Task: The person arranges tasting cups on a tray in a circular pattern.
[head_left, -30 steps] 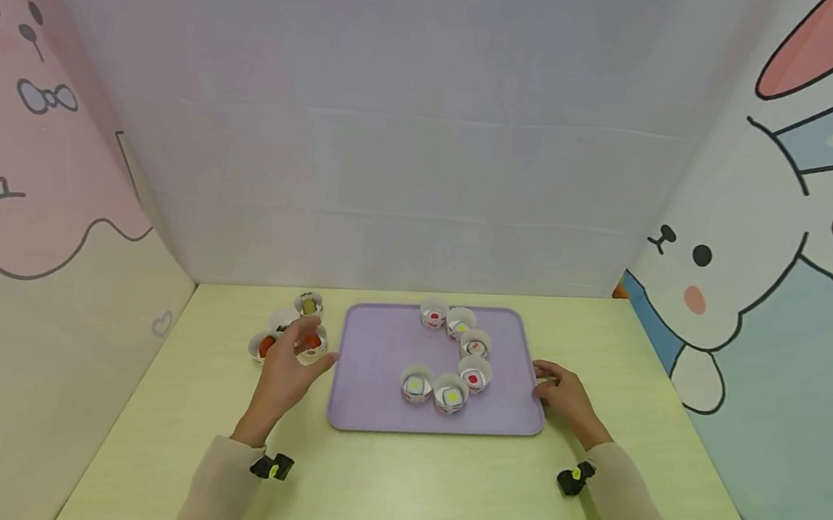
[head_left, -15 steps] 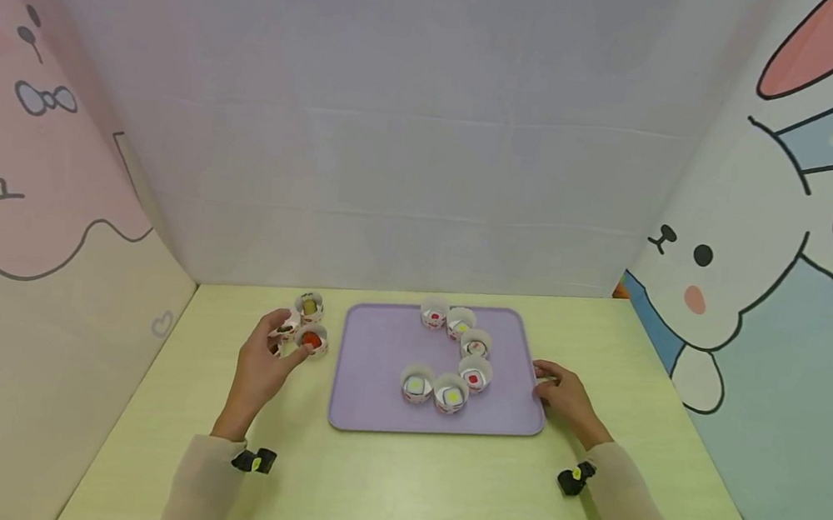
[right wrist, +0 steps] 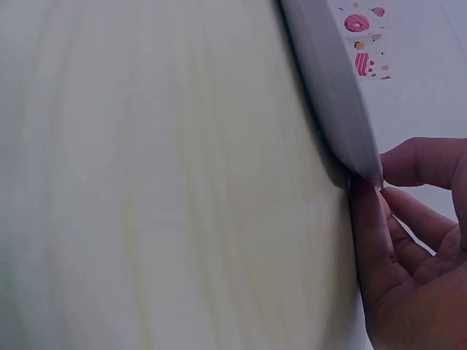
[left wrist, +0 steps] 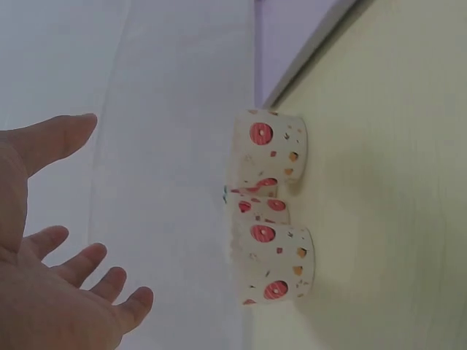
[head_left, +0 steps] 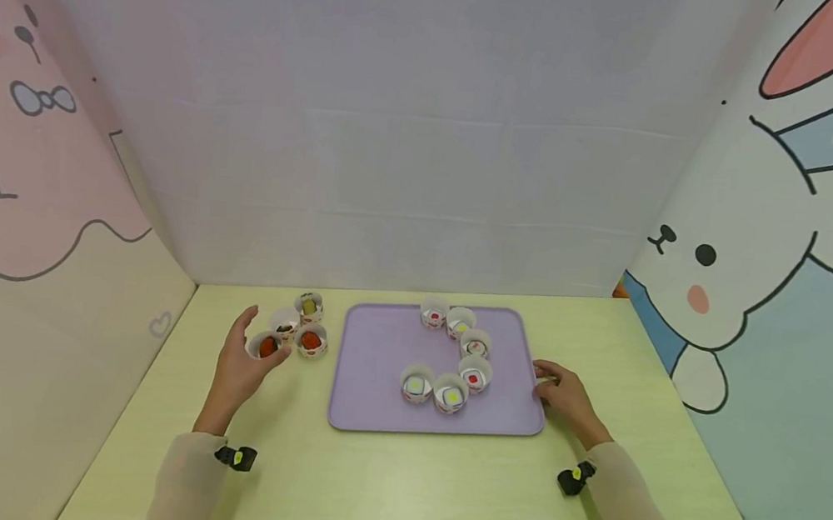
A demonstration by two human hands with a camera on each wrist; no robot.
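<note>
My left hand (head_left: 239,368) is spread around the front-left paper baking cup (head_left: 265,346), which has a red-orange piece inside. In the left wrist view, thumb and fingers are apart with nothing between them, above doughnut-printed cups (left wrist: 273,262). Close by in the head view are a cup with a dark filling (head_left: 284,323), a cup with a yellowish piece (head_left: 309,307) and another with a red-orange piece (head_left: 312,340). My right hand (head_left: 565,398) pinches the right rim of the lilac tray (head_left: 372,406); the right wrist view shows digits on both sides of the tray's rim (right wrist: 343,109).
On the tray, several baking cups form a curved line, from one at the back (head_left: 434,312) to one at the front (head_left: 416,384); they hold pieces with red or yellow-green centres. A pale yellow table (head_left: 394,492) meets a white backdrop (head_left: 410,167) behind and printed side panels.
My left hand has moved left, past the front-right cup of the group, to the front-left one, uncovering the cups behind. My right hand stays on the tray's rim.
</note>
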